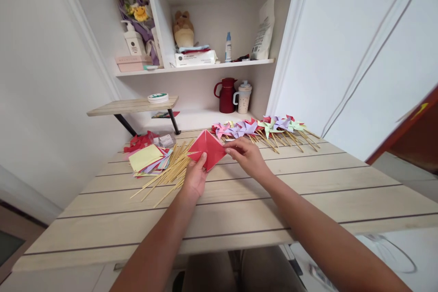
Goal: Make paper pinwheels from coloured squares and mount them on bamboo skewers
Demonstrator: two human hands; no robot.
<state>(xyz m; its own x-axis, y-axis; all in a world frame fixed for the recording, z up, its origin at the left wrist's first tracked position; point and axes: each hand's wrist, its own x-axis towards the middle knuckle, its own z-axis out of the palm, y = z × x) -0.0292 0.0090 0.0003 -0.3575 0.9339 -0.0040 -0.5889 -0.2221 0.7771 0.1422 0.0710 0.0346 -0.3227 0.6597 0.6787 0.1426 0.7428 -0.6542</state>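
Note:
A square of red paper [212,147] is held up over the table, turned with its corners pointing up, down and sideways. Cuts or creases run in from its corners. My left hand [197,174] grips it from below, the thumb pressed on its face near the middle. At its right corner, the fingers of my right hand [243,154] pinch the paper. Many thin wooden sticks [167,174] lie loose just left of my left hand. Beside them is a stack of coloured paper squares [146,159], a yellow one on top.
Several finished paper pinwheels [245,127] on sticks lie along the table's back right. Behind the paper stack are red pieces [140,141] and a clear plastic packet [164,140]. A small raised shelf [133,106] stands back left; a red jug [227,96] and a cup [244,99] stand behind.

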